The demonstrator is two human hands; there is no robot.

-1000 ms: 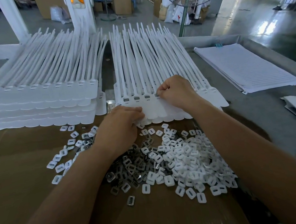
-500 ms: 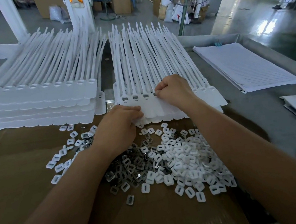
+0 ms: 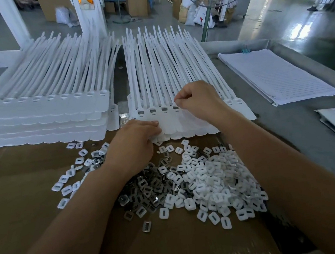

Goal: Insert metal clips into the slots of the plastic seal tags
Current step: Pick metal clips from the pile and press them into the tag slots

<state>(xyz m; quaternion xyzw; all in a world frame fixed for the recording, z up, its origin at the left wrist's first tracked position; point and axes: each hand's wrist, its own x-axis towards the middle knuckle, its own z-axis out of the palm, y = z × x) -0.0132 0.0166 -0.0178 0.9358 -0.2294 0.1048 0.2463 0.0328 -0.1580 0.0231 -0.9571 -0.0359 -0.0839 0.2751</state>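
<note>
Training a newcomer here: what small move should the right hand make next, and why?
Probably press down to seat a clip: the right hand pinches at the next slot of the seal tags, four slots beside it already hold metal clips, and the left hand presses the tags flat.

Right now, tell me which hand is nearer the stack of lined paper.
Right. The right hand is curled over the seal tags, left of the stack of lined paper; the left hand rests on their near edge, farther left.
</note>
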